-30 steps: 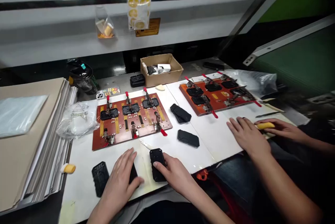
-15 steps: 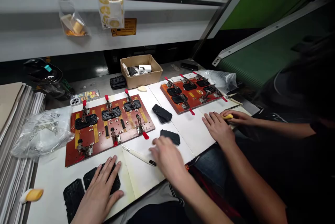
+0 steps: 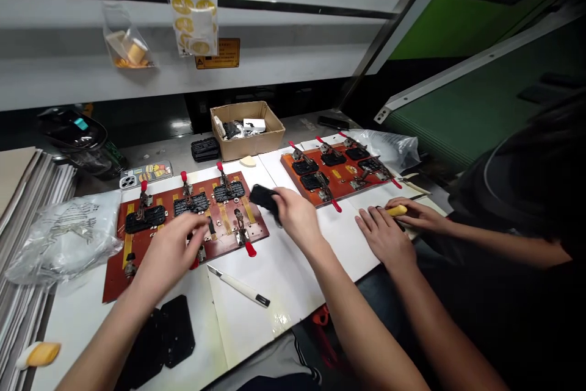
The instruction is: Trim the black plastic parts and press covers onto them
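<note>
My right hand (image 3: 297, 217) grips a flat black plastic plate (image 3: 264, 196) by its near side, just right of the left red-brown clamp board (image 3: 233, 229). Part of another dark piece shows beneath it, mostly hidden by my fingers. Over the front of that board hovers my left hand (image 3: 171, 251), fingers bent and thumb apart, with nothing visible in it. A front toggle clamp is close to its thumb. Three ribbed black plates (image 3: 191, 203) sit under the back clamps. Two smooth black plates (image 3: 179, 331) lie near the table's front edge, and a white craft knife (image 3: 238, 285) rests between my arms.
At right, a co-worker's hands (image 3: 389, 238) hold a yellow-handled tool (image 3: 396, 211) beside a second clamp board (image 3: 336, 174). A cardboard box (image 3: 249, 141) stands behind. Plastic bags (image 3: 68, 232), paper stacks (image 3: 27, 214) and a phone (image 3: 145, 175) line the left side.
My left hand has risen off the front black plates and moved over the board. My right hand has moved up and slightly left, and now holds a black plate; the nearer loose plate's spot is bare.
</note>
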`<action>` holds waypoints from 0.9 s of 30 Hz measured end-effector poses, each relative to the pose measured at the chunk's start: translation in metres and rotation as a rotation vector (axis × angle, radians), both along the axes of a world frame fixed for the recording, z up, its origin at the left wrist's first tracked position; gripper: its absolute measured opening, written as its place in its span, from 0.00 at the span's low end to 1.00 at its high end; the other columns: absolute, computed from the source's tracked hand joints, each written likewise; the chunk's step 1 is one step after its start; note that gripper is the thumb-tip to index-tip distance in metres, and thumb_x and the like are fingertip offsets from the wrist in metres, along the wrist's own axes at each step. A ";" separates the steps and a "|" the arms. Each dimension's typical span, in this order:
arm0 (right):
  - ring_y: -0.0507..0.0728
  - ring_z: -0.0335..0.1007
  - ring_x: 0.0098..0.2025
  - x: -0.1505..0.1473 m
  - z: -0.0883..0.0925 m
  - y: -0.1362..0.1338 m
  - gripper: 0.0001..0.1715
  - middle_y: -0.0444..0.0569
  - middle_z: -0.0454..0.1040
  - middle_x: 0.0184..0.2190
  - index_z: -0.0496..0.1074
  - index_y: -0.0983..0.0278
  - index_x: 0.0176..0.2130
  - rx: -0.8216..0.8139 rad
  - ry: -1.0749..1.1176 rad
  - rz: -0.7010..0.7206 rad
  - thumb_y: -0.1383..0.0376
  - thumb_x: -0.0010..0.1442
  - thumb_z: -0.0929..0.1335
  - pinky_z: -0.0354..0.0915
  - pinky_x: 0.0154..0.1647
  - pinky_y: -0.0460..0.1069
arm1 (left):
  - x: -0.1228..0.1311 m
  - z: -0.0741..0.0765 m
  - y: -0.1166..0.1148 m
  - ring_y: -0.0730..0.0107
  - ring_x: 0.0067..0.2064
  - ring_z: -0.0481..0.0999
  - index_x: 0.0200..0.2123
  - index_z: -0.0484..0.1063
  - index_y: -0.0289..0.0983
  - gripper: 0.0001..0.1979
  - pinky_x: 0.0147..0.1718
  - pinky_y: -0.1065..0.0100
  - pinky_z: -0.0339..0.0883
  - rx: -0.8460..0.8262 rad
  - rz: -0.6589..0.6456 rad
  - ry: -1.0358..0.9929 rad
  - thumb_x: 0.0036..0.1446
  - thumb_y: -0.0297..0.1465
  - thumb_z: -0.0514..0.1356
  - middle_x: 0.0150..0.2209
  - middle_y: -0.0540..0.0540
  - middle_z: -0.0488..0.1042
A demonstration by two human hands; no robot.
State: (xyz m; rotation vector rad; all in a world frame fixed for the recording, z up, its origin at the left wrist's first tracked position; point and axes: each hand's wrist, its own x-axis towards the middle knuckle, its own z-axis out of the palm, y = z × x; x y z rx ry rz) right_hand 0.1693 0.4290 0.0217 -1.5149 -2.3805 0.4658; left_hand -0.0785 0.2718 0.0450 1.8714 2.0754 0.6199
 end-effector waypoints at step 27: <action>0.61 0.74 0.36 -0.007 -0.036 -0.070 0.34 0.55 0.78 0.32 0.74 0.63 0.32 -0.631 -0.181 0.295 0.44 0.70 0.56 0.61 0.33 0.50 | 0.016 -0.059 0.094 0.58 0.53 0.68 0.52 0.68 0.32 0.23 0.55 0.56 0.64 -0.270 -0.244 0.205 0.54 0.31 0.67 0.50 0.41 0.70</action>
